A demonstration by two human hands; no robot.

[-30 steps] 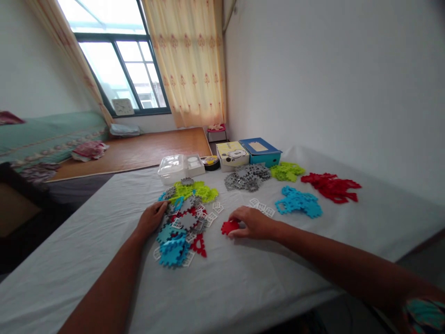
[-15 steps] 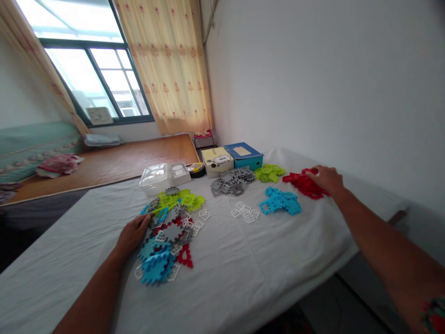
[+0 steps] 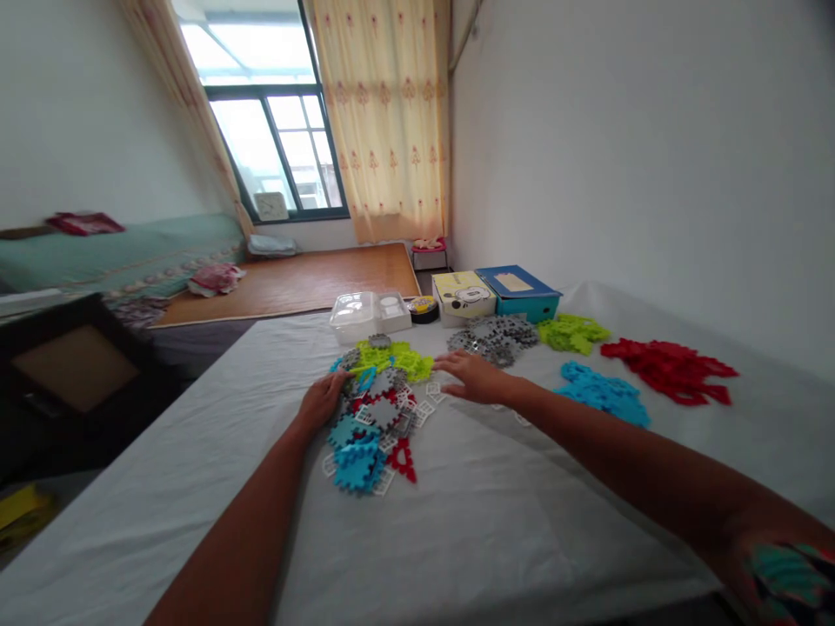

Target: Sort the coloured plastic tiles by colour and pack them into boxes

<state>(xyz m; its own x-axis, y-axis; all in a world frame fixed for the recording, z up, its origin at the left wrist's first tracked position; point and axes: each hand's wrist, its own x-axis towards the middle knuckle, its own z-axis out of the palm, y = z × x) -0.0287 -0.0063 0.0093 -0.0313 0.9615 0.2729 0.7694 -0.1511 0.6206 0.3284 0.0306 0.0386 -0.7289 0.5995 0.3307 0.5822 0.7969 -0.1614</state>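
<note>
A mixed pile of flat interlocking plastic pieces in grey, blue, red and white lies on the table's left half, with lime green pieces at its far side. My left hand rests at the pile's left edge, its fingers bent and close together by a thin lime green edge; whatever they grip is hidden. To the pile's right, my right hand reaches in with its fingers apart and nothing in them, the fingertips by the lime green pieces. White window-shaped pieces lie below it.
Sorted by colour to the right are grey pieces, lime green pieces, blue pieces and red pieces. Behind stand a clear plastic box, black round tape, a yellow box and a blue box.
My right hand has left the red heap and moved left to the mixed pile, its fingers now spread. My left hand stays at the pile's edge. The view has turned left.
</note>
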